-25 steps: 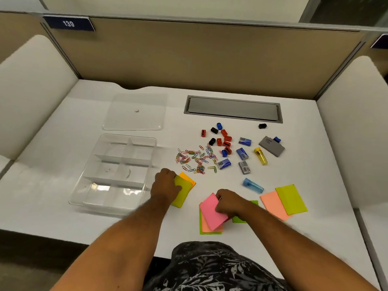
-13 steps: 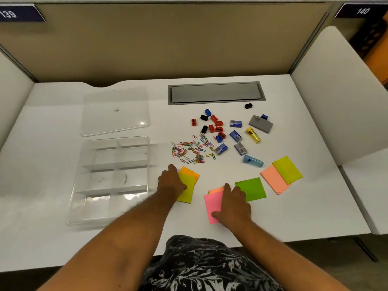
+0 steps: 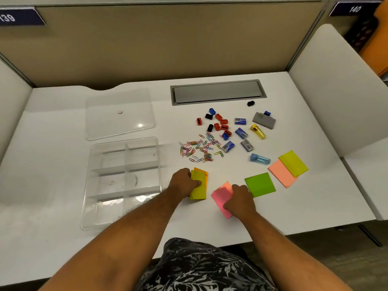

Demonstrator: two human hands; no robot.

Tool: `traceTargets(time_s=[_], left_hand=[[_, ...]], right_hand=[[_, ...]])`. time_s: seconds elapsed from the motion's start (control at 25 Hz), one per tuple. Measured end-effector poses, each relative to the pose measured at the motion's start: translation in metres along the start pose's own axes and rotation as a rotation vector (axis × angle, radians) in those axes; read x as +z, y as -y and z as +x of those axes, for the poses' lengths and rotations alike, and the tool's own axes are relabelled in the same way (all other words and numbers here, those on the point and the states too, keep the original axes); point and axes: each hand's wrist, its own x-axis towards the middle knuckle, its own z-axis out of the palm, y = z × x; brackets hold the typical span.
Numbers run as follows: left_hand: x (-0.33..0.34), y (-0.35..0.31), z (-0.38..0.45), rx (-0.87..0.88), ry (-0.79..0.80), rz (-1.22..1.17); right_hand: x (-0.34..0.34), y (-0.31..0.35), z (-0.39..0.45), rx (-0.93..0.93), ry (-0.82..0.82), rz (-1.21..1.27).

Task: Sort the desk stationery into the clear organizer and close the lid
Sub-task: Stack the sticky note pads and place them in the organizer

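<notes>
The clear organizer (image 3: 123, 181) sits open on the white counter (image 3: 52, 143), its divided compartments holding none of the stationery. Its lid (image 3: 119, 114) lies flat just beyond it, toward the back partition.

Right of the organizer, the left hand (image 3: 183, 182) grips a yellow sticky-note pad (image 3: 199, 185), thumb laid across its top, with an orange pad (image 3: 202, 172) showing underneath at the far edge. Farther right of the organizer, the right hand (image 3: 239, 201) presses down on a pink sticky-note pad (image 3: 221, 195), fingers curled over its near corner; whether it actually pinches the pad cannot be told. A green pad (image 3: 260, 183) lies just beyond that hand, away from the organizer, and farther out a yellow-green pad (image 3: 294, 162) overlaps a peach one (image 3: 280, 174).

Right of the organizer's far end, a scatter of coloured paper clips (image 3: 199, 149) spreads over the counter. Past the clips from the organizer lie small red, black and blue pencil sharpeners (image 3: 220, 126), blue staple boxes (image 3: 241, 133), a yellow sharpener (image 3: 258, 131), a light-blue one (image 3: 260, 159) and a grey box (image 3: 264, 120). One black piece (image 3: 251, 103) sits alone by the grey cable hatch (image 3: 217, 92).
</notes>
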Motion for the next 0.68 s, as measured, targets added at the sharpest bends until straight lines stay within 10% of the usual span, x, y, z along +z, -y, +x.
traceTargets(time_s=[0.4, 0.68], left_hand=[[-0.054, 0.009, -0.021, 0.197, -0.145, -0.305], [-0.096, 0.006, -0.030, 0.135, -0.104, -0.697]], right_hand=[[-0.057, 0.079, -0.008, 0.012, 0.292, 1.250], [-0.042, 0.177, -0.019, -0.176, 0.191, 0.982]])
